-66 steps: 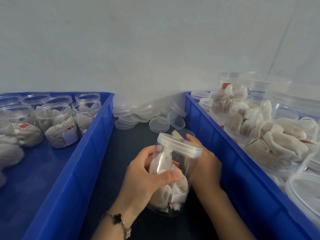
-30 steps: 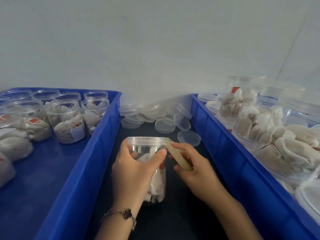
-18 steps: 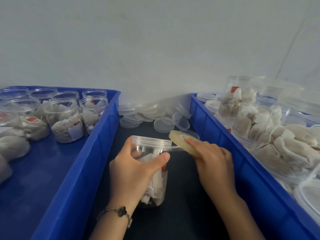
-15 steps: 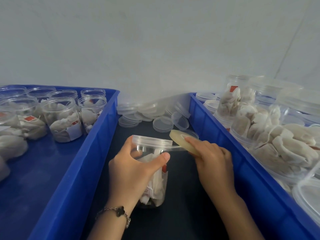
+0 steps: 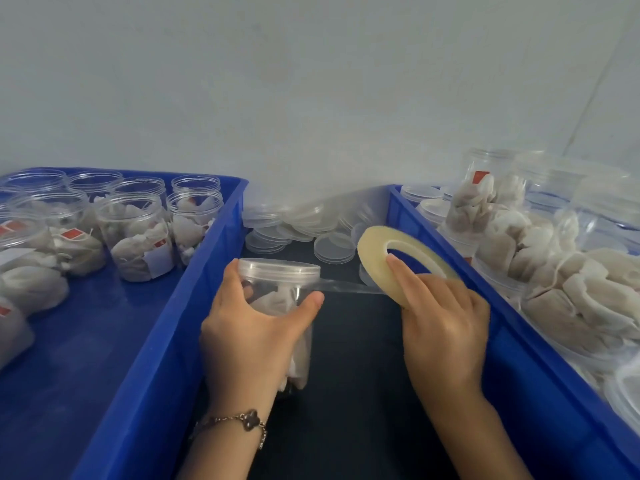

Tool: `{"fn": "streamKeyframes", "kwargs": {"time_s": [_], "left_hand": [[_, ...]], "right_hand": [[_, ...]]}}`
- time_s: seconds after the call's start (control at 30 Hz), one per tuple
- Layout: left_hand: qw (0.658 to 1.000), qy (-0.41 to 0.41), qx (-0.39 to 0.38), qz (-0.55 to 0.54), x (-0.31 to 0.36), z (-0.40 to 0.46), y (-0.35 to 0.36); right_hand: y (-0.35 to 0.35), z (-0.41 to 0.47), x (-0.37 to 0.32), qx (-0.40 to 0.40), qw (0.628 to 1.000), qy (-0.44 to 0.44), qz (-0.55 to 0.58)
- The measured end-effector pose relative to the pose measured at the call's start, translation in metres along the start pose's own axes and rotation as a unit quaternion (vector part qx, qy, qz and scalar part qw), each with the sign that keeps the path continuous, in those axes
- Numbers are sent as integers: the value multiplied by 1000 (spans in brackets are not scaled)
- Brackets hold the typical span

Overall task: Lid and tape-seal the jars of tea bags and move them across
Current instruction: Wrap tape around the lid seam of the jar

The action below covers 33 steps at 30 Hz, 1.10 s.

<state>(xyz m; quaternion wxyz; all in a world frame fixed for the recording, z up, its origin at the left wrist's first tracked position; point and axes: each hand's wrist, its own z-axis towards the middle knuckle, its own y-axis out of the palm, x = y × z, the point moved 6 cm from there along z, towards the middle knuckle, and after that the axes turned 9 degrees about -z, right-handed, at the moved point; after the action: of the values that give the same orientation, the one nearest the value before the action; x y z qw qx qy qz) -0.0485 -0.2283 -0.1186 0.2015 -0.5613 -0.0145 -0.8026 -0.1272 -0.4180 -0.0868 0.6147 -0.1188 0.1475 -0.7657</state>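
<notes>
Standing upright on the dark table surface (image 5: 349,393) between two blue bins, a clear plastic jar of tea bags (image 5: 284,306) is being gripped by the left hand (image 5: 252,337), whose fingers are curled round its far side while the thumb (image 5: 310,304) is being pressed against its near wall just below the lid (image 5: 278,268). A roll of clear tape (image 5: 388,261) is being held tilted by the right hand (image 5: 446,327), with the index finger (image 5: 403,275) being laid across the face of the roll toward its hole and the other fingers being kept curled together behind it. A strip of tape (image 5: 349,288) is being stretched from the roll to the jar, where it is meeting the wall just under the lid, beside the thumb. A bracelet (image 5: 242,422) is being worn on the left wrist. Open jars of tea bags (image 5: 138,233) are being kept in the left blue bin (image 5: 145,375), and more tea-bag jars (image 5: 485,216) are being piled in the right blue bin (image 5: 519,358). Loose clear lids (image 5: 311,233) are being heaped on the table against the white wall (image 5: 311,98), well apart from the gripped jar.
</notes>
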Motion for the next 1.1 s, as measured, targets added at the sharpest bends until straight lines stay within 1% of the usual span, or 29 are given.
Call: {"fn": "streamKeyframes", "kwargs": {"time_s": [0.07, 0.13, 0.2, 0.23, 0.37, 0.53, 0.6, 0.7, 0.77, 0.9, 0.93, 0.97, 1.0, 1.07, 1.1], "left_hand": [[996, -12, -64, -68, 0, 1, 6], [981, -19, -147, -126, 4, -2, 15], [965, -20, -209, -157, 11, -6, 23], [960, -20, -223, -170, 13, -8, 24], [943, -31, -234, -236, 18, -10, 24], [911, -19, -285, -298, 32, -19, 28], [902, -14, -300, -309, 35, -21, 30], [890, -15, -342, -302, 37, -26, 37], [881, -33, -368, -296, 34, -30, 40], [860, -58, -416, -288, 33, -31, 45], [866, -68, -405, -287, 31, -29, 48], [870, -107, -383, -291, 28, -27, 51], [868, -126, -364, -313, 20, -27, 49], [874, -162, -328, -319, 10, -28, 50], [884, -173, -329, -283, 9, -27, 54]], "right_hand": [[11, -3, 2, -50, 998, 23, 24], [19, -6, 5, -90, 993, 51, 55], [23, -7, 7, -103, 990, 62, 69], [24, -7, 8, -104, 990, 60, 68], [28, -6, 4, -121, 990, 40, 67], [35, -10, -2, -167, 979, 51, 106], [41, -13, -5, -211, 970, 57, 110], [49, -18, -8, -273, 953, 78, 102], [50, -19, -6, -293, 944, 105, 109], [44, -18, -1, -298, 939, 130, 109], [42, -18, 0, -299, 940, 128, 104], [42, -17, 1, -305, 939, 123, 99], [42, -18, 2, -313, 938, 117, 96], [41, -18, 0, -323, 935, 107, 96], [38, -17, -2, -315, 938, 103, 101]]}}
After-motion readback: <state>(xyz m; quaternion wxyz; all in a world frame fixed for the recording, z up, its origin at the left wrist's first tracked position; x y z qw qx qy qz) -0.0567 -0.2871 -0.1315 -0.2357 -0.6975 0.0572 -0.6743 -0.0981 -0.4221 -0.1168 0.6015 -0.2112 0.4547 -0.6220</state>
